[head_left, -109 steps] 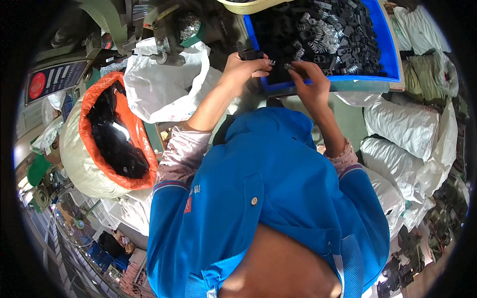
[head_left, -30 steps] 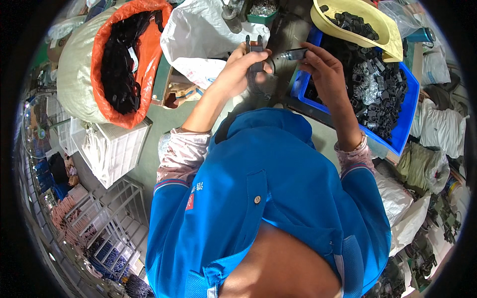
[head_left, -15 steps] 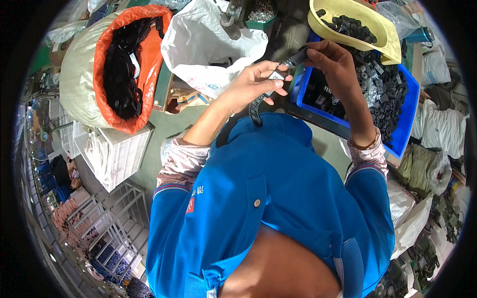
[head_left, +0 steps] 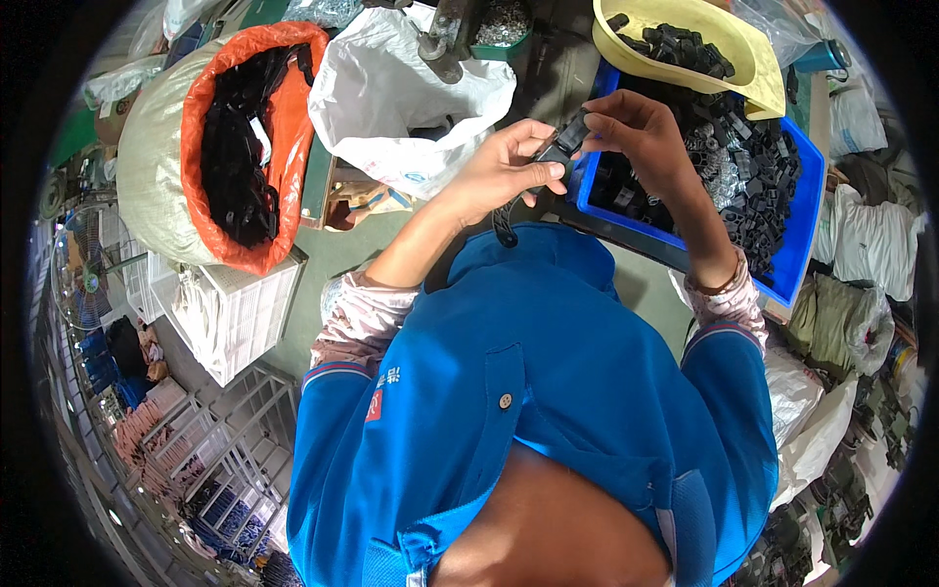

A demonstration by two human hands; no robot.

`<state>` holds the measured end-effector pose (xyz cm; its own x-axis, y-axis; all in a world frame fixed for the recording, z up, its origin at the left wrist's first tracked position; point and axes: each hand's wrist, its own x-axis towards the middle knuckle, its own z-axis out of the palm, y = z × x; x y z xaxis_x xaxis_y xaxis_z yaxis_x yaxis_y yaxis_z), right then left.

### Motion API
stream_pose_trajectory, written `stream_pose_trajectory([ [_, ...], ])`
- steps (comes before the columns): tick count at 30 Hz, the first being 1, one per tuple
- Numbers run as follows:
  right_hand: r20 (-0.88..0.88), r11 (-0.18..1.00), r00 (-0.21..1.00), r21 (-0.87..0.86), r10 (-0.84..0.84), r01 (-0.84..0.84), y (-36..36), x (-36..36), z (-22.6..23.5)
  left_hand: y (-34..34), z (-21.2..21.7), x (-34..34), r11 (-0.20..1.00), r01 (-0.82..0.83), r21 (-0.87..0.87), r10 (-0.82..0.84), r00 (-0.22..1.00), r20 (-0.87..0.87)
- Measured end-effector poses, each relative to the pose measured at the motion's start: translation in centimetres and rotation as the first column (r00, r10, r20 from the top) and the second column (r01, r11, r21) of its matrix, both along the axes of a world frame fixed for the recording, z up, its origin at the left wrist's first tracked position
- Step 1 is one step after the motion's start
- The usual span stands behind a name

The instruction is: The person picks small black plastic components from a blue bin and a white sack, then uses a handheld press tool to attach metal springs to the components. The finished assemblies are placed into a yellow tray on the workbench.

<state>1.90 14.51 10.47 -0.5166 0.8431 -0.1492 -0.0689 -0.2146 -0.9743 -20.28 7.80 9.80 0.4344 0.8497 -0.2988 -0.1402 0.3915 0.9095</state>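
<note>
My left hand [head_left: 504, 168] is closed on a black ribbed strap [head_left: 505, 223], whose loose end curls down below the fingers. Above the thumb, a dark buckle-like piece [head_left: 554, 154] sits at the strap's upper end. My right hand [head_left: 641, 137] pinches a small black plastic part [head_left: 575, 129] between thumb and fingertips. That part meets the buckle-like piece, but whether they are joined I cannot tell. Just beyond my right wrist lies a blue bin [head_left: 815, 210] of small black plastic parts and clear or metallic pieces.
A yellow scoop-shaped tub [head_left: 768, 73] with black parts rests over the bin's far side. Ahead on the left is an open white sack [head_left: 357, 88], under a metal fixture [head_left: 442, 59]. An orange-lined sack [head_left: 293, 186] of black straps stands farther left, by a white crate [head_left: 240, 323].
My right hand has moved slightly left and down, bringing the black part against the piece in my left hand. A pale piece that showed between the left fingers is now covered.
</note>
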Motion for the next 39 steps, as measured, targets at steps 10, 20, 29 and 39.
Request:
stream_pose_trajectory([
  [10, 0.076, 0.999, 0.997, 0.045, -0.029, 0.025, -1.4, -0.3, -0.6, 0.9, 0.2, 2.0, 0.98, -0.144, 0.139, 0.165, 0.975, -0.151],
  [20, 0.155, 0.969, 0.986, 0.23, 0.054, -0.089, 2.2, 0.9, 2.7, 0.7, -0.4, 1.3, 0.893, -0.301, 0.333, 0.368, 0.916, -0.161],
  [29, 0.822, 0.329, 0.401, 0.54, -0.404, -0.775, 19.4, 2.9, -1.3, 1.1, -0.6, 0.1, 0.826, -0.412, 0.385, 0.497, 0.854, -0.153],
  [39, 0.569, 0.747, 0.819, 0.576, -0.074, -0.332, 10.2, 1.3, 6.0, 2.6, 0.0, -4.6, 0.81, -0.423, 0.407, 0.496, 0.864, -0.09],
])
